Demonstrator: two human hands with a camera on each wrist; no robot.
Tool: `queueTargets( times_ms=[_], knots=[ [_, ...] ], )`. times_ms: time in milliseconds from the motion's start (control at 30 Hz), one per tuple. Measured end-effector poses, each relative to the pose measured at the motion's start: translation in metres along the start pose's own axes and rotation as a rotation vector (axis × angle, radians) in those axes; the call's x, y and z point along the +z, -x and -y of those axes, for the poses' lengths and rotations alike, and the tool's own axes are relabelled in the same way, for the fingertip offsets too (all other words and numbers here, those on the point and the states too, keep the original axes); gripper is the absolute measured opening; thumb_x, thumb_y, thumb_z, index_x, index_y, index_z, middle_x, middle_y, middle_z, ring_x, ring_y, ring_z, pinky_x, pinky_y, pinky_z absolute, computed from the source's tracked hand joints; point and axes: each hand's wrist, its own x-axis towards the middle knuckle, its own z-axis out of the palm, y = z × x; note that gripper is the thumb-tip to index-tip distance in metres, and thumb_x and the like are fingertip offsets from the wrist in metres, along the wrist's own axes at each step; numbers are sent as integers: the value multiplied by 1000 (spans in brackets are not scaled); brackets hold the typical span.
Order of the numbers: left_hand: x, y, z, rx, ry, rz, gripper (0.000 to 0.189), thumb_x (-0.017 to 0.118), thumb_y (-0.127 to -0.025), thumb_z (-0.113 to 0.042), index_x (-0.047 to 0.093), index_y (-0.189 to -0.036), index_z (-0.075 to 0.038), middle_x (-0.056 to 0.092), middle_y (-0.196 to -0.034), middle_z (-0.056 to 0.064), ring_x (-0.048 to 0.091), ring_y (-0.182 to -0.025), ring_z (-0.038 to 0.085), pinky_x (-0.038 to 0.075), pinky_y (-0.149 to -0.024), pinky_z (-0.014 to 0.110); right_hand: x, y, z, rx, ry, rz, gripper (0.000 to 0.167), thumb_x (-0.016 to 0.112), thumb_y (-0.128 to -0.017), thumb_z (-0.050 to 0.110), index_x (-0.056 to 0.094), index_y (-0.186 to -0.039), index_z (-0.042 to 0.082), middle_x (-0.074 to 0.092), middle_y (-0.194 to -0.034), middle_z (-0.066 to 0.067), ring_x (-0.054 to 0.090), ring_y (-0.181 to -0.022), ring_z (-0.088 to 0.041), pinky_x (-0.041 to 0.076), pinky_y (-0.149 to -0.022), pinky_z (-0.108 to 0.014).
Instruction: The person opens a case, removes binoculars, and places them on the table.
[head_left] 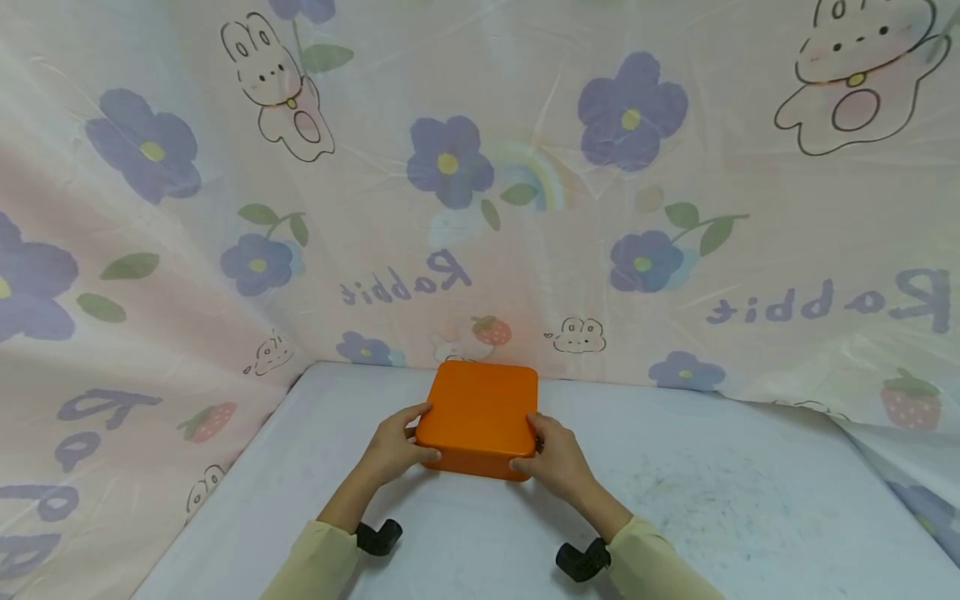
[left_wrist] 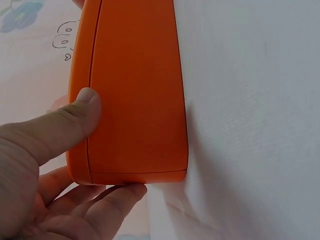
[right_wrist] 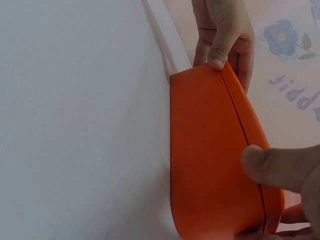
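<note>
An orange lidded box (head_left: pixel 480 408) with rounded corners sits on the white table, close to its back edge. My left hand (head_left: pixel 393 446) grips its left front corner, thumb on the front face and fingers along the left side. On the opposite corner my right hand (head_left: pixel 558 454) holds it the same way. A thin seam between lid and body runs along the front face of the box (left_wrist: pixel 137 90) in the left wrist view, with the left thumb (left_wrist: pixel 75 117) right at it. In the right wrist view the right thumb (right_wrist: pixel 275 165) presses near the same seam.
The white table (head_left: pixel 712 483) has faint dark smudges on its right part. A curtain (head_left: pixel 525 250) printed with rabbits, purple flowers and strawberries hangs behind and at the left. Black wrist cameras (head_left: pixel 378 537) are strapped at both sleeves.
</note>
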Motion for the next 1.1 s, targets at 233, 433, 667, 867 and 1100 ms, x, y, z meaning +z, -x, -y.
queueTargets(
  times_ms=[233, 433, 667, 867, 1100],
  knots=[
    [-2, -1, 0, 10, 14, 1, 83, 85, -70, -9, 46, -144, -17, 40, -151, 11, 56, -123, 37, 56, -90, 41, -1, -1, 1, -13, 20, -5, 80, 83, -73, 14, 44, -139, -7, 52, -138, -24, 57, -122, -34, 48, -100, -46],
    [-2, -2, 1, 6, -4, -3, 83, 85, -70, -12, 47, -144, -19, 40, -151, 9, 56, -123, 36, 56, -90, 42, -1, -1, 1, -21, 36, -18, 80, 84, -72, 15, 46, -138, -8, 52, -138, -23, 57, -122, -35, 48, -101, -47],
    [-2, -1, -1, -9, -4, -7, 83, 85, -70, -12, 46, -144, -19, 41, -151, 9, 56, -123, 36, 55, -91, 42, 1, -3, 0, -27, 20, -28, 79, 84, -71, 14, 48, -137, -7, 56, -133, -22, 61, -114, -31, 52, -96, -45],
    [-1, 0, -1, -12, -8, -9, 83, 85, -71, -12, 46, -144, -19, 41, -151, 9, 56, -123, 36, 55, -92, 42, 1, -2, 0, 0, -5, -26, 80, 85, -71, 13, 46, -138, -7, 54, -135, -23, 61, -115, -31, 52, -96, -44],
    [-1, -1, 0, 0, -18, -14, 82, 85, -70, -12, 47, -143, -18, 42, -151, 9, 56, -122, 37, 55, -92, 42, 0, -1, 1, -7, -17, -19, 80, 84, -71, 11, 45, -138, -9, 52, -137, -25, 60, -117, -33, 52, -95, -44]
  ],
)
